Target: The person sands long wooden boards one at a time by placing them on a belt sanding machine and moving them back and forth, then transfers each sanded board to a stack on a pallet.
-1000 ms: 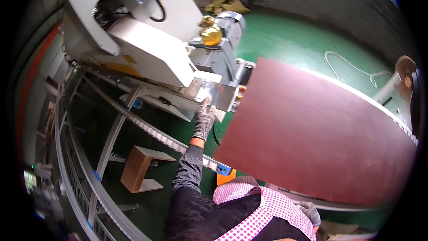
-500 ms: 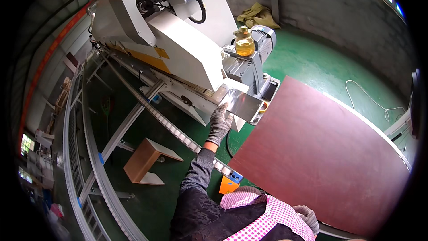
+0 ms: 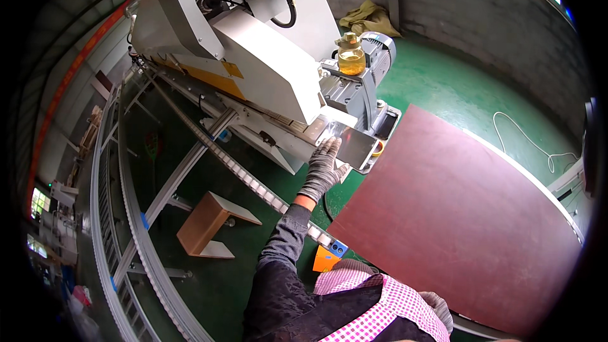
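My left hand, in a grey striped knit glove, reaches forward with its fingers stretched out and its thumb apart. Its fingertips rest at the near edge of a shiny metal plate on the end of a long white machine. Nothing shows in its grasp. Low in the picture, my right hand, also gloved in grey, stays close to my body beside the pink checked apron. Most of its fingers are hidden, so its grip is unclear.
A large reddish-brown board fills the right side. A motor and a jar of yellow liquid stand beyond the plate. Roller rails curve along the left, near an angled brown piece on the green floor.
My left hand has shifted slightly right along the plate's near edge, and its thumb now sticks out to the side. The right hand stays by my body.
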### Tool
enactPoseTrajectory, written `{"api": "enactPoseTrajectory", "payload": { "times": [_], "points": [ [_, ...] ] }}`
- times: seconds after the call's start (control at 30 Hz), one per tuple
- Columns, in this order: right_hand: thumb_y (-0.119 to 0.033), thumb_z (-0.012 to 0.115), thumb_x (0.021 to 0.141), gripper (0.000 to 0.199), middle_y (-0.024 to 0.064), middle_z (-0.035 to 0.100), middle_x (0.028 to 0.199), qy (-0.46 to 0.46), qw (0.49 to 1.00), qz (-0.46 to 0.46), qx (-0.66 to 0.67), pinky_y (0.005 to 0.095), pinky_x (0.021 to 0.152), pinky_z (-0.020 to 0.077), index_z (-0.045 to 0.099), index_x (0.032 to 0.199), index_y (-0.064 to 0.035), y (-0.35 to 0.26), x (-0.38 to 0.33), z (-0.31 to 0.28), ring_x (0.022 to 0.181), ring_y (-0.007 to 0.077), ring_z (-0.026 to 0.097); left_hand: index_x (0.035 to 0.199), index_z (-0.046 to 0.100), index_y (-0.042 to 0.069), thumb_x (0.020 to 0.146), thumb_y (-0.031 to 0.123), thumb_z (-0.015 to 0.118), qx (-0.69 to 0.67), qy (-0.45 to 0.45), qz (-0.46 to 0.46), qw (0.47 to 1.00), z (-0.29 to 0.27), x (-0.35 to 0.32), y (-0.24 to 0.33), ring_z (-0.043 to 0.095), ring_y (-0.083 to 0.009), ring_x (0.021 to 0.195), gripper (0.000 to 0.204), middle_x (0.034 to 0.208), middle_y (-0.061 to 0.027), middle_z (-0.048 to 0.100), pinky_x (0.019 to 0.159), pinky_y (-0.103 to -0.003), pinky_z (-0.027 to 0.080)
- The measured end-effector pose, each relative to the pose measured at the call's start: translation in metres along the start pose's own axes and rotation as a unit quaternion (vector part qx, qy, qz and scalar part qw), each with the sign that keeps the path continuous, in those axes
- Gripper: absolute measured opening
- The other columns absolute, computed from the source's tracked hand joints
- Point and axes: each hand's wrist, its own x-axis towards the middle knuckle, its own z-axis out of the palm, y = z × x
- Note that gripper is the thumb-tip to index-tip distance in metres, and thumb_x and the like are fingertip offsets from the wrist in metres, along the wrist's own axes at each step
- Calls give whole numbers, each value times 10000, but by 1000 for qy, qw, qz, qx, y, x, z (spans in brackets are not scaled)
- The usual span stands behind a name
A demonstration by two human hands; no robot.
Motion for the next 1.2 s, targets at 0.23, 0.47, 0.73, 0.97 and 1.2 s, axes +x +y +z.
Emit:
{"api": "enactPoseTrajectory", "payload": {
  "times": [0.23, 0.47, 0.73, 0.97, 1.2],
  "points": [
    [-258, 764, 830, 447, 118, 684, 1065, -123, 987, -34, 94, 379, 877, 510, 605, 1151, 9, 65, 39, -38, 995, 203, 639, 1413, 398, 13, 716, 450, 777, 4, 15, 43, 999, 2, -4, -13, 391, -389, 1330, 906, 1418, -233, 427, 1130, -452, 297],
    [-237, 764, 804, 474, 80, 656, 1048, -98, 985, -15, 145, 335, 911, 466, 607, 1166, 27, 68, 33, -35, 994, 170, 598, 1434, 377, 30, 701, 426, 798, 18, -42, 40, 998, 7, 6, -3, 350, -377, 1358, 933, 1452, -220, 387, 1152, -451, 259],
    [-193, 738, 834, 448, 76, 650, 1066, -86, 988, -26, 126, 331, 924, 465, 584, 1184, 41, 74, 30, -29, 995, 162, 592, 1427, 387, 32, 693, 411, 805, 8, -77, 43, 996, 24, 11, -1, 355, -380, 1356, 926, 1441, -219, 401, 1147, -452, 269],
    [-202, 731, 837, 446, 83, 654, 1032, -78, 992, -38, 89, 321, 902, 473, 582, 1184, 33, 70, 30, -26, 977, 156, 598, 1401, 423, 33, 726, 386, 787, 8, -63, 48, 997, 31, 7, -4, 383, -381, 1336, 844, 1423, -210, 426, 1134, -450, 294],
    [-192, 724, 833, 421, 84, 652, 979, -82, 992, -26, 92, 320, 848, 483, 578, 1157, 33, 67, 33, -22, 930, 165, 610, 1414, 415, 30, 748, 441, 730, 37, -30, 69, 996, 31, 4, -8, 380, -368, 1346, 844, 1429, -221, 424, 1146, -449, 271]
  ]
}}
